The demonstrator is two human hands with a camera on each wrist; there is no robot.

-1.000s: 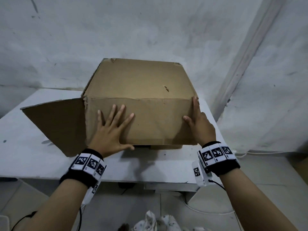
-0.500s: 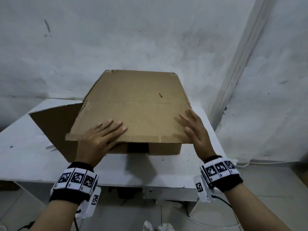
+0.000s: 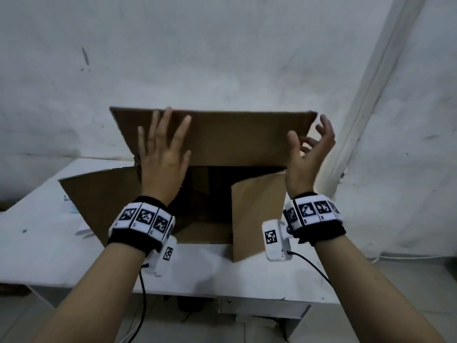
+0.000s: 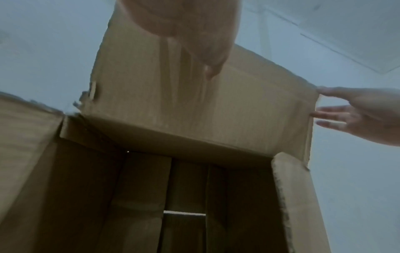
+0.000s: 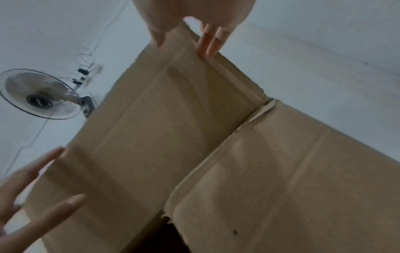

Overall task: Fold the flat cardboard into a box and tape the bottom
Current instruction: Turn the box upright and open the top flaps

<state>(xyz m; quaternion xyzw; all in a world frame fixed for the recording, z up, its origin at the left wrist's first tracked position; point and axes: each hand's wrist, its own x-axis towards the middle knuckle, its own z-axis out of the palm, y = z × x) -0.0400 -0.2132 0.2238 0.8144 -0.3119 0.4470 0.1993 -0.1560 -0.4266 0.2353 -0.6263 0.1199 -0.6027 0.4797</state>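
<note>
Raised now, box flap (image 3: 222, 137) apparently rests against both hands (image 3: 163, 157).

A white table (image 3: 44, 246) stands against the wall and carries the things. Its top is pale, with a few small dark marks near the left edge. On it lies a brown cardboard box (image 3: 207, 233), on its side, with the open end turned to the front edge of the table. The left flap (image 3: 99, 194) of the box spreads out over the table top, and the right flap (image 3: 257, 216) reaches down near the front edge. Left of the box, partly hidden behind the left flap, some small white and bluish things (image 3: 74, 206) lie on the top; they are too blurred to name.
</note>
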